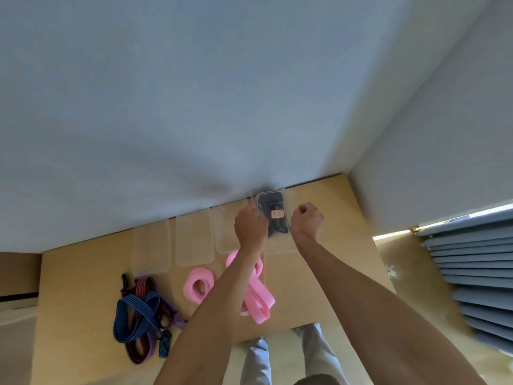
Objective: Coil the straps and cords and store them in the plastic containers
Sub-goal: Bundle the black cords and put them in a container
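Wooden table (319, 273) carries clear containers (194, 243), pink straps (198, 284); tangled cords (141, 309).

— What is in the containers?

— One clear plastic container (273, 215) at the far edge holds a dark coiled strap and bears a red-bordered label. Three more clear containers (194, 240) lie in a row to its left; I see nothing in them.

— And the loose items?

— A pink coiled strap (198, 284) lies near them. A second pink strap (256, 295) lies partly uncoiled. A tangle of blue, maroon and purple cords (144, 315) sits further left.
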Demonstrator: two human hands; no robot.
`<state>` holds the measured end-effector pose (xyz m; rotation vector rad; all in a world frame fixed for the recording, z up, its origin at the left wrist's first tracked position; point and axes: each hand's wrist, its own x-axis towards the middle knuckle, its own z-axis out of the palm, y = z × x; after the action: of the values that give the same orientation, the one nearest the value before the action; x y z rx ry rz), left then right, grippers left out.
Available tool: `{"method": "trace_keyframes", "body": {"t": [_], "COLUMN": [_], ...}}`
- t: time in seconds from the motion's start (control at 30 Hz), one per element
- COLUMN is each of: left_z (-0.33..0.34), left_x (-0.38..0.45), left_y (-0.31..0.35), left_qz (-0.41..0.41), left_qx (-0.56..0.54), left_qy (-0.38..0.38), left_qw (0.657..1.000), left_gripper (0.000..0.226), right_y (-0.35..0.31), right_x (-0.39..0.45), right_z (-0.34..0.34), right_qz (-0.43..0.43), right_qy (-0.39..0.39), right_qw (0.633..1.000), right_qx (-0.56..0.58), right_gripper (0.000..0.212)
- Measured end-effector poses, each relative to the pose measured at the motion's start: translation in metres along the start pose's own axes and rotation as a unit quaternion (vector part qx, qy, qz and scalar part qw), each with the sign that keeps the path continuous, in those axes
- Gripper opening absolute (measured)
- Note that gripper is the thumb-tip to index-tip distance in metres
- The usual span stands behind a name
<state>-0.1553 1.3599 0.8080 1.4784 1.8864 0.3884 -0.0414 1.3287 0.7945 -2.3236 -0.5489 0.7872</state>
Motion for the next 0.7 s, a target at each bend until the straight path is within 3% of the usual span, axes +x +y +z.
{"method": "trace_keyframes", "body": {"t": [0.13,0.3,0.5,0.7], "left_z": [0.024,0.032,0.027,0.027], "left_x": [0.02,0.014,-0.01,0.005], "left_y": [-0.008,-0.005,-0.012,-0.006], "left_qz": [-0.004,-0.018,-0.071,-0.074], "left_qx": [0.053,0.049,0.047,0.025], "left_qy": [-0.008,0.029,-0.012,-0.011], "left_qw": [0.999,0.998,0.996,0.997], "left_gripper": [0.005,0.009,0.016,0.019], "right_y": [0.008,0.025,0.045,0.017], "right_x": [0.021,0.016,-0.006,0.018], "right_z": [0.025,0.025,0.004,0.004], "right_qz": [0.021,0.049,0.005,-0.014], "right_qy": [-0.001,-0.045,-0.013,-0.014], "right_qw": [0.999,0.992,0.991,0.989], "right_qx": [-0.043,-0.103,-0.136,-0.15], "right_gripper": [0.017,0.012,0.01,0.017]}}
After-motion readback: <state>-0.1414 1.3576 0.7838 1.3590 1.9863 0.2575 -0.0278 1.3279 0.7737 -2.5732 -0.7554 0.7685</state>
